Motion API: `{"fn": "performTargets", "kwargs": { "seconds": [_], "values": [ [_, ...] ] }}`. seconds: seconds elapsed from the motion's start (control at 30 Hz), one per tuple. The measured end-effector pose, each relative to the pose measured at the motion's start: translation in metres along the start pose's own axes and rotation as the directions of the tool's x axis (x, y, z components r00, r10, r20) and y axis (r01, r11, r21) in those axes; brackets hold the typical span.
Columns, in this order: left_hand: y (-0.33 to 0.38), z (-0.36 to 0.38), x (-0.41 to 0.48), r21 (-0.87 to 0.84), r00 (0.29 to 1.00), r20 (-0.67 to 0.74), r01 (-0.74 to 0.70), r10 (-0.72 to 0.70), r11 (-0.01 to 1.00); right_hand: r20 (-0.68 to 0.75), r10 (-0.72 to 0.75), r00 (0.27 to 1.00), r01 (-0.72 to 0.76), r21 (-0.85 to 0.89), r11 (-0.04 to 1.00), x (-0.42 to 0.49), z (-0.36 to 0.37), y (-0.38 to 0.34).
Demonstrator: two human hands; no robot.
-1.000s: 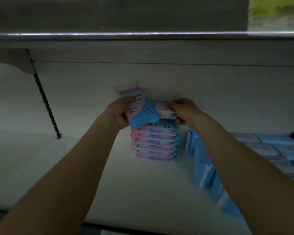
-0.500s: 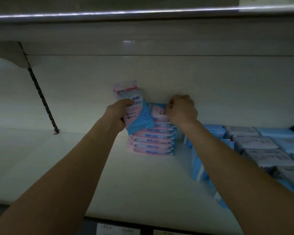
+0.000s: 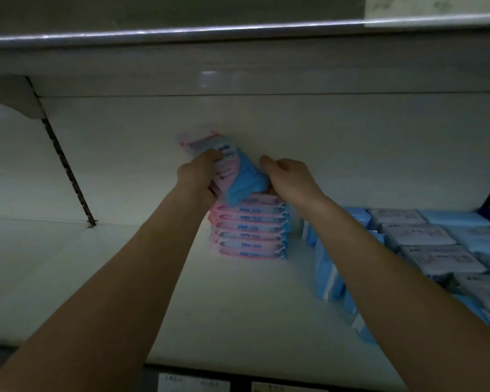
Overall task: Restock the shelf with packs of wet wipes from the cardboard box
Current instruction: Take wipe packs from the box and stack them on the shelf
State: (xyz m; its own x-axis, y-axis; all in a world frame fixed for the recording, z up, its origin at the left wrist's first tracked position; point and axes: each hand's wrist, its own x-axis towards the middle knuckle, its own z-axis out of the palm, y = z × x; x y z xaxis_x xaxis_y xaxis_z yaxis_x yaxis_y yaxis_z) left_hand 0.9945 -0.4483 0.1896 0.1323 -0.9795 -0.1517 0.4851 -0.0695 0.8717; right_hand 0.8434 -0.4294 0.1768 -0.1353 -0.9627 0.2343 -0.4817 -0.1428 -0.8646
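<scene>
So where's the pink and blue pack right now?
Head view, middle: the pink and blue pack is tilted in the left hand, just over the stack of pink packs on the shelf, with the right hand on its right.

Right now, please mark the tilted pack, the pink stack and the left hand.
tilted pack (image 3: pixel 246 183): head view, blue lower half.
pink stack (image 3: pixel 249 227): head view, front edges.
left hand (image 3: pixel 198 172): head view, back of hand.
</scene>
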Motion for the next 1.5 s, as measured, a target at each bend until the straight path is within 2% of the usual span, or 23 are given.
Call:
{"fn": "performTargets", "kwargs": {
  "seconds": [0.1,0.13,0.23,0.27,0.33,0.4,0.5,0.57,0.67,0.77,0.83,0.9,1.0,1.27,1.33,1.4,1.5],
  "values": [
    [-0.001,0.004,-0.007,-0.083,0.992,0.051,0.121,-0.117,0.989,-0.012,0.07,0.997,-0.068,0.134,0.989,-0.004,-0.009,-0.001],
    [-0.001,0.005,-0.01,-0.088,0.988,0.066,0.142,-0.136,0.986,0.031,0.102,0.994,-0.106,0.184,0.977,-0.005,-0.012,-0.001],
    [0.0,0.011,-0.016,-0.018,0.983,0.103,0.157,-0.154,0.987,0.324,0.187,0.927,-0.296,0.332,0.896,-0.007,-0.017,-0.002],
    [0.001,0.011,-0.017,0.015,0.98,0.116,0.158,-0.159,0.987,0.376,0.188,0.907,-0.327,0.352,0.877,-0.007,-0.018,-0.003],
    [0.008,0.008,-0.014,0.066,0.983,0.105,0.143,-0.15,0.987,0.356,0.2,0.913,-0.338,0.385,0.858,0.0,-0.02,0.0],
    [0.014,0.001,-0.005,0.197,0.995,0.021,0.093,-0.099,0.976,0.268,0.222,0.937,-0.318,0.401,0.859,0.008,-0.023,0.0],
    [0.017,-0.008,0.005,0.428,0.997,-0.082,0.044,-0.009,0.903,0.156,0.235,0.959,-0.271,0.271,0.924,0.017,-0.026,0.002],
    [0.015,-0.012,0.009,0.589,0.991,-0.124,0.035,0.047,0.807,0.114,0.228,0.967,-0.245,0.168,0.955,0.019,-0.026,0.005],
    [0.008,-0.015,0.014,0.776,0.991,-0.051,-0.037,0.121,0.63,0.043,0.206,0.978,-0.209,0.102,0.973,0.022,-0.023,0.014],
    [0.004,-0.015,0.014,0.835,0.98,-0.001,-0.109,0.199,0.539,0.034,0.115,0.993,-0.113,-0.053,0.992,0.022,-0.02,0.018],
    [0.006,-0.014,0.011,0.824,0.987,0.006,-0.096,0.161,0.558,0.057,0.111,0.992,-0.106,-0.086,0.991,0.018,-0.021,0.014],
    [0.006,-0.013,0.006,0.786,1.0,0.025,-0.014,-0.009,0.618,0.171,0.178,0.969,-0.173,-0.041,0.984,0.012,-0.022,0.008],
    [0.001,-0.012,0.002,0.774,0.979,0.029,0.106,-0.203,0.624,0.275,0.225,0.935,-0.243,0.033,0.969,0.008,-0.017,0.01],
    [0.006,-0.004,0.005,0.789,0.978,0.011,0.12,-0.209,0.603,0.231,0.207,0.951,-0.212,-0.001,0.977,0.012,-0.011,0.014],
    [0.007,-0.004,0.005,0.796,0.979,0.011,0.114,-0.203,0.594,0.219,0.172,0.96,-0.157,-0.084,0.984,0.012,-0.013,0.013],
    [0.008,-0.006,0.005,0.793,0.978,0.011,0.118,-0.209,0.597,0.174,0.093,0.98,-0.048,-0.247,0.968,0.015,-0.014,0.012],
    [0.005,-0.009,0.008,0.767,0.969,0.007,0.153,-0.246,0.623,0.154,-0.04,0.987,0.106,-0.454,0.885,0.011,-0.007,0.007]
  ]
}}
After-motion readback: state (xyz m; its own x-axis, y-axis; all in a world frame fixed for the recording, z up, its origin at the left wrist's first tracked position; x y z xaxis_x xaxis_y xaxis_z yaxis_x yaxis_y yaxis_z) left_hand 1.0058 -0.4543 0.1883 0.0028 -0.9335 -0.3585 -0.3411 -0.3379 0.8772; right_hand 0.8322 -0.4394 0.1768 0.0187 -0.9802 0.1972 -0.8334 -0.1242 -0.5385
